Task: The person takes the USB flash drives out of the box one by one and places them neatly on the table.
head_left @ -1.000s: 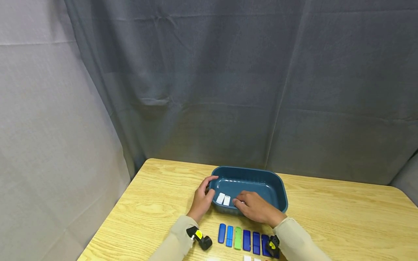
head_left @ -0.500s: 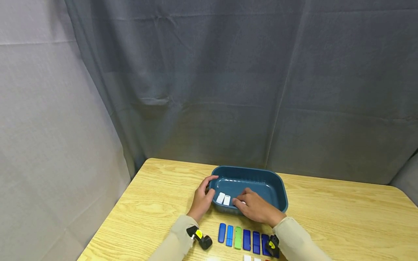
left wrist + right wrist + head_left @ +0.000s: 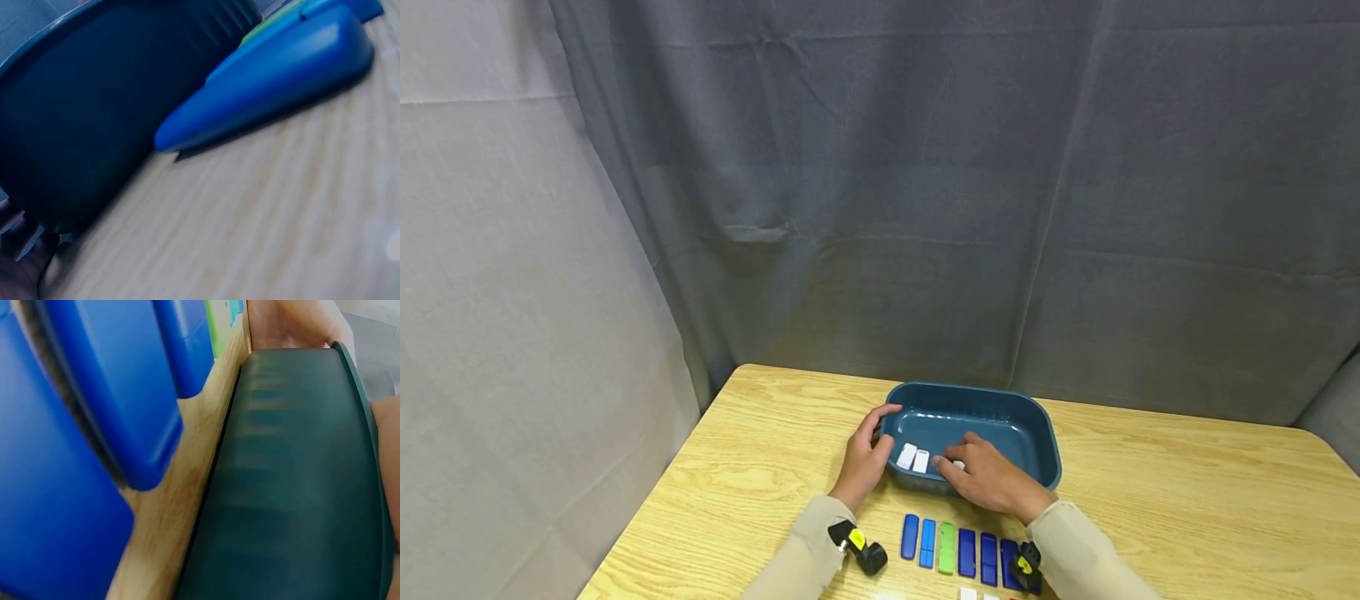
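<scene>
A dark teal plastic tub (image 3: pixel 992 425) stands near the back of the wooden table. My left hand (image 3: pixel 863 458) holds its left end, with fingers on the rim. In the left wrist view, part of that hand's fingers (image 3: pixel 19 240) shows beside the tub wall. My right hand (image 3: pixel 988 477) reaches over the front rim into the tub, thumb and fingers around a small white rectangular piece (image 3: pixel 958 463), mostly hidden. Two more white rectangular pieces (image 3: pixel 913 457) lie side by side in the tub's front left corner.
In front of the tub, a row of flat blue pieces (image 3: pixel 967 553) and one green piece (image 3: pixel 946 547) lies on the table (image 3: pixel 775 467). White pieces (image 3: pixel 967 594) show at the bottom edge. A grey curtain (image 3: pixel 880 208) hangs behind.
The right hand's fingers have shifted slightly inside the tub, and more of the white piece shows between them. The left hand and the tub have stayed put.
</scene>
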`<control>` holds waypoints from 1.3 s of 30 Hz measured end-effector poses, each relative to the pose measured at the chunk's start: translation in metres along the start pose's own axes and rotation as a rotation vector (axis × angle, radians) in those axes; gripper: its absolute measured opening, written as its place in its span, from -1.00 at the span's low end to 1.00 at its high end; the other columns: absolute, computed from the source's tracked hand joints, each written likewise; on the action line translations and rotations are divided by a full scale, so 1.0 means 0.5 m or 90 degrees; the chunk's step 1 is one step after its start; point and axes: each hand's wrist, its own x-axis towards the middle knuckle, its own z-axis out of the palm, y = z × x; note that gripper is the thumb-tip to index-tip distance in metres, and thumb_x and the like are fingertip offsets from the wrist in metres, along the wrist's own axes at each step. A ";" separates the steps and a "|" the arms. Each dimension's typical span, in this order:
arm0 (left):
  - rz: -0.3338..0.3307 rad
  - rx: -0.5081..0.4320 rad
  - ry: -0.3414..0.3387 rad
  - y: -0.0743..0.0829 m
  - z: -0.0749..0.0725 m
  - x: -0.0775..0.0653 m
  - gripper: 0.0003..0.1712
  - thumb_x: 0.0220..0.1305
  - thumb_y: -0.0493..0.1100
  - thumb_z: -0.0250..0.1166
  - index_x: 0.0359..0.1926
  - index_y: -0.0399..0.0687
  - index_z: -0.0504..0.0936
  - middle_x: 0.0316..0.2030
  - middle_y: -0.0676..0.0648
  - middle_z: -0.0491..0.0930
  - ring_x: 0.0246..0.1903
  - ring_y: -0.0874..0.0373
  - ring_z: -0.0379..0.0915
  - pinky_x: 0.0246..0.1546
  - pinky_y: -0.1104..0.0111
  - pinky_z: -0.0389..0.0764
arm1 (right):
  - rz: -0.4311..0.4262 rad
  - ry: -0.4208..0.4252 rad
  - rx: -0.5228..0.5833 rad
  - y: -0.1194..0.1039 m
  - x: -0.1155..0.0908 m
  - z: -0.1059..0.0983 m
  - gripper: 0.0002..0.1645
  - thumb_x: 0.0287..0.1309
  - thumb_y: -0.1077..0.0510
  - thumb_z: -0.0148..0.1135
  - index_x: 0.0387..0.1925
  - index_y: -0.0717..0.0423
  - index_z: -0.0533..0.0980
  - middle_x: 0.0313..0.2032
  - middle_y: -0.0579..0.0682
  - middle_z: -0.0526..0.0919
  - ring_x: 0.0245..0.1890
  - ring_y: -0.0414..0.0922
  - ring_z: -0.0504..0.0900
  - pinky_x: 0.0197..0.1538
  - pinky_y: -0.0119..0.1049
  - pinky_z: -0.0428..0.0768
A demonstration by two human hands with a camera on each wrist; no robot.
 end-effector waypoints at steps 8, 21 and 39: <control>-0.011 0.003 0.005 -0.035 0.004 0.007 -0.44 0.20 -0.42 0.05 0.21 0.05 0.49 0.23 -0.02 0.44 0.15 0.02 0.40 0.14 0.25 0.42 | -0.015 0.044 -0.003 0.003 0.000 0.004 -0.66 0.30 -0.04 0.10 -0.29 0.07 0.68 -0.32 -0.08 0.55 -0.34 -0.20 0.45 -0.31 -0.22 0.46; -0.015 0.015 0.012 -0.059 0.006 0.011 -0.44 0.19 -0.35 0.06 0.19 0.18 0.51 0.21 0.11 0.45 0.13 0.16 0.40 0.14 0.24 0.43 | -0.008 0.112 0.035 0.007 -0.005 0.006 -0.85 0.12 0.11 0.23 -0.42 0.01 0.69 -0.28 -0.12 0.54 -0.36 -0.24 0.47 -0.33 -0.34 0.50; -0.019 0.012 0.006 -0.056 0.007 0.012 -0.43 0.21 -0.35 0.05 0.20 0.20 0.49 0.24 0.11 0.42 0.17 0.15 0.37 0.19 0.15 0.39 | -0.026 0.095 0.018 0.006 -0.001 0.006 -0.75 0.20 0.09 0.18 -0.27 0.15 0.69 -0.09 0.13 0.67 -0.27 -0.12 0.67 -0.24 -0.20 0.63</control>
